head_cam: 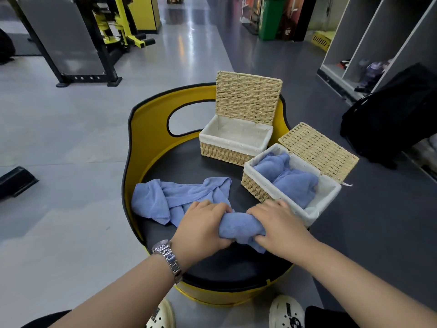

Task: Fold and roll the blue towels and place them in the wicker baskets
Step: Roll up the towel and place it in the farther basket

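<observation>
A rolled blue towel lies on the black seat between my hands. My left hand grips its left end and my right hand grips its right end. A loose, crumpled blue towel lies to the left on the seat. The near wicker basket, white-lined with its lid open, holds rolled blue towels and touches my right hand's far side. The far wicker basket stands open with nothing visible inside.
The baskets and towels rest on a round black cushion of a yellow chair with a curved back. Gym machines stand at the far left, a black bag and lockers at the right. My white shoes show below.
</observation>
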`<action>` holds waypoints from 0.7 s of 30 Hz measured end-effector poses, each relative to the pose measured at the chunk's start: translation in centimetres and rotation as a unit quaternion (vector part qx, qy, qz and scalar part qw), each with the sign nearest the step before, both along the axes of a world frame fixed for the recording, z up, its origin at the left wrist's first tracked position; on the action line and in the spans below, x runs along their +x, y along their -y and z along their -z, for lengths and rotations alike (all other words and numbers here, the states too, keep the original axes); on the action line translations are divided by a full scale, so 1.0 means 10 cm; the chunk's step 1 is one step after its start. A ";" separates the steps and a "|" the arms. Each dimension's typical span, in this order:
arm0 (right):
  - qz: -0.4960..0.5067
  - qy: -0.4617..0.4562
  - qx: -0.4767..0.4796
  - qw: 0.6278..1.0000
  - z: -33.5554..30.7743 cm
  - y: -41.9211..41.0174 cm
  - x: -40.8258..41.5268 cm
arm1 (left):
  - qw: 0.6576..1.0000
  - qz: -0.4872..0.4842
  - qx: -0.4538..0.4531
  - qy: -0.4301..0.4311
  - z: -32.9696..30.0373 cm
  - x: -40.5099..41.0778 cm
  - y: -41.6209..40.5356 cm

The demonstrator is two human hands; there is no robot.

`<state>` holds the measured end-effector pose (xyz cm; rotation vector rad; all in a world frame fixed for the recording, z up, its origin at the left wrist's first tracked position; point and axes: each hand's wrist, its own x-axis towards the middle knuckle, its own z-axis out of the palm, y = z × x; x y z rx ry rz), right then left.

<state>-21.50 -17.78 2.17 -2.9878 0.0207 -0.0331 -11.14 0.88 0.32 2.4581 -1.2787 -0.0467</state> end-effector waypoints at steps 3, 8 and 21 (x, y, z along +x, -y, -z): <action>0.011 0.017 0.003 1.000 -0.07 0.05 0.10 | 1.000 -0.003 -0.008 -0.008 -0.10 0.11 0.06; 0.012 0.063 -0.013 0.998 -0.14 0.12 0.34 | 0.999 -0.012 -0.028 0.013 -0.27 0.32 0.14; -0.013 0.081 -0.065 0.994 -1.01 0.89 1.87 | 0.993 -0.062 -0.064 0.084 -0.85 1.56 0.90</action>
